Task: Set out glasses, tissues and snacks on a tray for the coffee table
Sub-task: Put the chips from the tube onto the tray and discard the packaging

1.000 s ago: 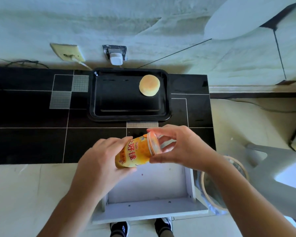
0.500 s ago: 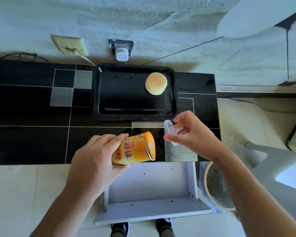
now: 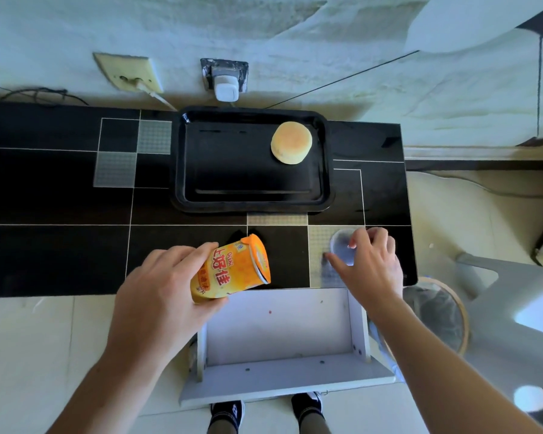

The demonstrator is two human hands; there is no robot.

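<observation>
My left hand [image 3: 157, 286] grips an orange snack can [image 3: 231, 268], tilted with its sealed mouth pointing right, above the near edge of the black tiled counter [image 3: 60, 252]. Over the counter's right end, my right hand [image 3: 369, 266] pinches the can's clear plastic lid [image 3: 342, 247] at or just above the surface. A black tray [image 3: 251, 202] lies at the back of the counter against the wall. One round golden bun [image 3: 291, 146] sits in the tray's far right corner.
An open white drawer [image 3: 282, 327] juts out below the counter, in front of my feet. A lined bin with a wooden rim [image 3: 436, 314] stands to its right, beside a grey plastic stool [image 3: 521, 308]. Wall sockets with a white plug [image 3: 224, 89] are behind the tray.
My right hand pulled the clear lid off the can and carried it right, down to the counter's right end. The left hand kept hold of the can, tilting it slightly.
</observation>
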